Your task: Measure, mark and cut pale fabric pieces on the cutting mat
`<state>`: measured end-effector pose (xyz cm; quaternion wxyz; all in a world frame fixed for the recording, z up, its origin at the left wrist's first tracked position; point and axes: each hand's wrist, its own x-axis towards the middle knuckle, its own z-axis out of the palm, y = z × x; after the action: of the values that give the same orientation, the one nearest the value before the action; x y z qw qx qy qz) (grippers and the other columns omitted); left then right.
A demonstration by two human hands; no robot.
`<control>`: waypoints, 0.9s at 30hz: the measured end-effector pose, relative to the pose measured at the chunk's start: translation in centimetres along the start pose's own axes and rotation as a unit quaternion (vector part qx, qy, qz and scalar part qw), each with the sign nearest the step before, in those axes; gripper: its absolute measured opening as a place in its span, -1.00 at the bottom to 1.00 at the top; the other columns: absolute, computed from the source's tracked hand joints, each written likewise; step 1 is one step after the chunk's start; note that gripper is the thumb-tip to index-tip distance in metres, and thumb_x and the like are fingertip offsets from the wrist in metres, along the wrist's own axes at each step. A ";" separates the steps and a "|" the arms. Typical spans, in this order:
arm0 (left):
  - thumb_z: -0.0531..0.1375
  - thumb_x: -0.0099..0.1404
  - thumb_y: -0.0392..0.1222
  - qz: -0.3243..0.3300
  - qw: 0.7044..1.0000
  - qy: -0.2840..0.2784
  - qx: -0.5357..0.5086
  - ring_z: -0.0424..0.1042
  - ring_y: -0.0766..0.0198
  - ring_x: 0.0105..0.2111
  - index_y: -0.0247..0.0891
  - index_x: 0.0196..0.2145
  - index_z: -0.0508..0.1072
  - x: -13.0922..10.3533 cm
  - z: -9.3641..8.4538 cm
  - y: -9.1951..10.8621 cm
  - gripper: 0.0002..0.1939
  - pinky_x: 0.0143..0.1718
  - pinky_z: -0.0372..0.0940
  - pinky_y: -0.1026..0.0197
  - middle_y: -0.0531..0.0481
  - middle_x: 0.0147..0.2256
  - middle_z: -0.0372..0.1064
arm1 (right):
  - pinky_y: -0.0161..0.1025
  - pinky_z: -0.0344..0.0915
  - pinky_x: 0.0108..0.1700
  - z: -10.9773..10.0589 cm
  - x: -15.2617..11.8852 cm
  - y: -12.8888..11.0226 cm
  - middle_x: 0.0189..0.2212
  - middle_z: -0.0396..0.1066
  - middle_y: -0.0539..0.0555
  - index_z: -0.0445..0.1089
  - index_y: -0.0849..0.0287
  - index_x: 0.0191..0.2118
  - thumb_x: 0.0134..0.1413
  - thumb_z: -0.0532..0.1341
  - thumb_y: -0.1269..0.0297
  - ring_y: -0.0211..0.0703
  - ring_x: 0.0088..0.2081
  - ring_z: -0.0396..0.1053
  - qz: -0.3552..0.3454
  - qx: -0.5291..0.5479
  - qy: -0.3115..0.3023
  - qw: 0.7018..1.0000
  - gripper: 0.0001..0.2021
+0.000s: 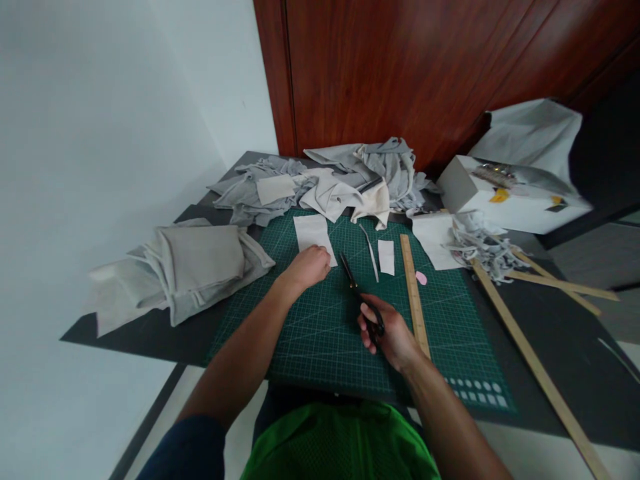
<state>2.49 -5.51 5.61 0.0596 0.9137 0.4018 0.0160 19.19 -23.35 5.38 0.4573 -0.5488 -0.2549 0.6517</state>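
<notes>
Right hand (389, 328): grasps black scissors (353, 283) by the handles, blades directed to 11 o'clock over the green cutting mat (320, 333). Left hand (311, 265): fingers curled at the near edge of the white cloth panel (311, 232), at the mat's 11 o'clock; whether they pinch it cannot be told. Wooden ruler (413, 293): 3 o'clock of the right hand.
</notes>
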 end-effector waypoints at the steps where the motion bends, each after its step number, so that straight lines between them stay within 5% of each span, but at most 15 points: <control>1: 0.12 0.41 -0.33 0.004 1.000 -0.006 -0.001 0.54 0.11 -0.03 -0.30 -0.24 0.64 0.0 0.0 -0.2 -0.74 0.09 0.38 0.16 -0.19 -0.15 0.59 | -0.37 0.10 -0.73 -0.1 -0.1 0.0 -0.57 0.32 -0.15 0.23 0.25 0.23 -0.06 0.43 -0.10 -0.26 -0.66 0.28 0.001 -0.002 -0.004 1.000 -0.19; 27: 0.15 0.37 -0.31 -0.026 0.999 0.036 0.021 0.52 0.08 0.02 -0.32 -0.16 0.63 -0.1 -0.1 0.5 -0.76 0.06 0.40 0.17 -0.20 -0.12 0.57 | -0.34 0.14 -0.70 -0.1 -0.6 -0.4 -0.55 0.36 -0.12 0.20 0.24 0.23 -0.09 0.42 -0.19 -0.23 -0.64 0.32 0.028 -0.011 -0.031 0.999 -0.12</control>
<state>2.77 -5.89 5.72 0.0261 0.9026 0.4279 0.0388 19.36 -23.68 5.94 0.4246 -0.5400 -0.2604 0.6785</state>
